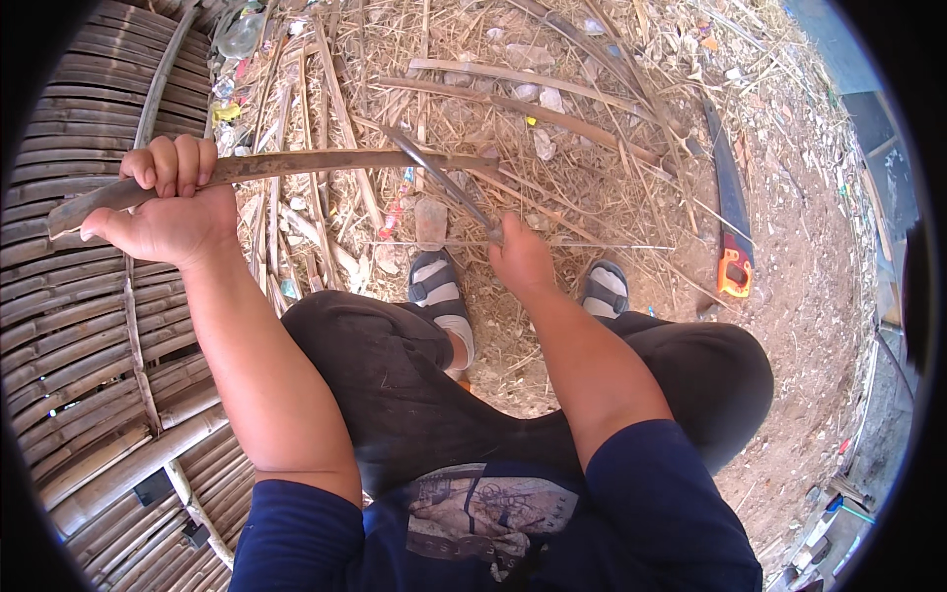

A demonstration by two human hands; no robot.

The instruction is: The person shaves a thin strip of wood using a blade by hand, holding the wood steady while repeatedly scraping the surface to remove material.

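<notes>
My left hand (187, 212) is raised at the left, its fingers wrapped round a long split bamboo strip (326, 163). The strip runs roughly level to the right, and thin slivers trail from its far end. My right hand (521, 259) is closed on the lower end of a knife (444, 182) with a long, narrow, dark blade. Its blade slants up and to the left, crossing the bamboo strip near that far end. Whether the edge bites into the bamboo, I cannot tell. The knife's handle is mostly hidden in my fist.
A handsaw (730, 202) with an orange handle lies on the ground at the right. Bamboo strips (533, 107), shavings and litter cover the ground ahead. A slatted bamboo wall (79, 286) stands close on the left. A stone (431, 222) lies before my left sandal.
</notes>
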